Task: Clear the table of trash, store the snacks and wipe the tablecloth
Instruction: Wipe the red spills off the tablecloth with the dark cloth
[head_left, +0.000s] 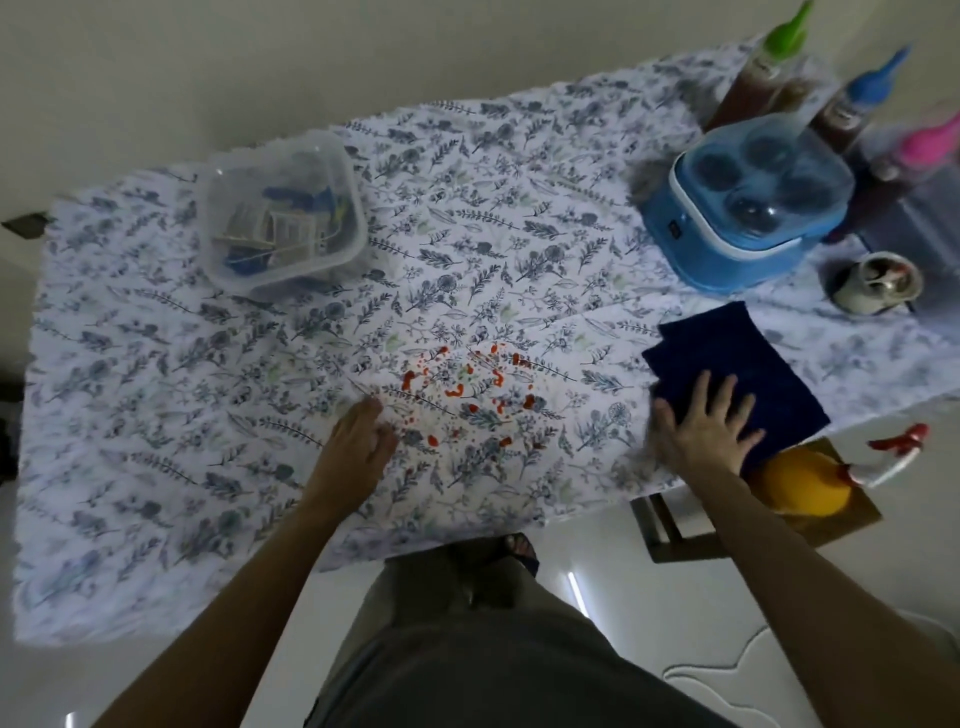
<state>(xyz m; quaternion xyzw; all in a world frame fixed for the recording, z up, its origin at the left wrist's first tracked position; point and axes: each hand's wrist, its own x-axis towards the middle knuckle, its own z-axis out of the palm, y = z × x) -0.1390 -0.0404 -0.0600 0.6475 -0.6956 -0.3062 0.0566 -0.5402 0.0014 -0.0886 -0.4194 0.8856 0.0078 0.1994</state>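
Two hands are at work, and we go from the largest thing down. The tablecloth (260, 415) covers the whole tabletop; it is thin and soft, so we think it will wrinkle and slide if we rub hard. In the middle of the frame lie red spots (467, 387), scattered. Our left hand (363, 436) rests on the cloth just left of them, fingers loosely curled, holding nothing as far as we can see; it may keep the fabric still. At right of centre the dark blue cloth (727, 353) lies flat, its long axis running from upper left to lower right. It looks soft and light. Our right hand (706, 423) presses on its near edge, fingers spread; we would gather it there.
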